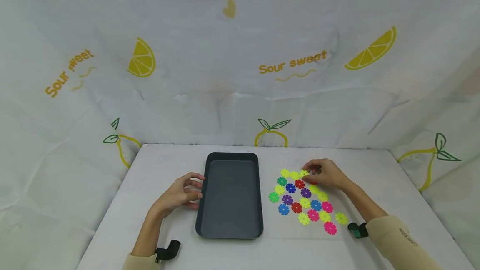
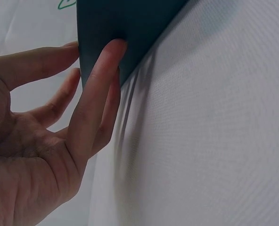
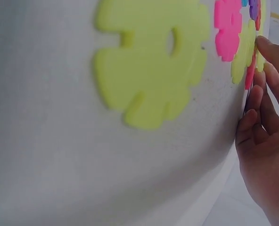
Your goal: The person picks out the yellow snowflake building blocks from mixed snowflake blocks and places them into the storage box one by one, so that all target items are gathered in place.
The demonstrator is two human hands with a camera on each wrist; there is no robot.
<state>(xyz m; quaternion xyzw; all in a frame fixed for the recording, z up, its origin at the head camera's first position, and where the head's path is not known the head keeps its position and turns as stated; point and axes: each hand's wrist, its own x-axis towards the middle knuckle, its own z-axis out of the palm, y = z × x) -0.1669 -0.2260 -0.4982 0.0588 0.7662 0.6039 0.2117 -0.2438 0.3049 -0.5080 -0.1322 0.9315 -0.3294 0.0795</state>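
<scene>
A dark grey rectangular tray (image 1: 229,199) lies lengthwise on the white table. My left hand (image 1: 183,193) is at its left side, fingers spread and loosely bent, and in the left wrist view the fingertips (image 2: 112,49) rest against the tray's outer wall (image 2: 116,23). To the right of the tray is a loose group of flower-shaped, notched plastic discs in several colours. At the far edge of this group, my right hand (image 1: 324,173) pinches a yellow notched disc (image 1: 303,173) between thumb and fingers. A red disc (image 1: 313,183) is partly hidden under that hand.
Nearest the right wrist lie a yellow disc (image 1: 341,218) and a pink disc (image 1: 330,228). A green disc (image 1: 273,197) marks the group's left side, with a strip of table (image 1: 265,224) between it and the tray. A lemon-printed white cloth (image 1: 210,74) hangs behind the table.
</scene>
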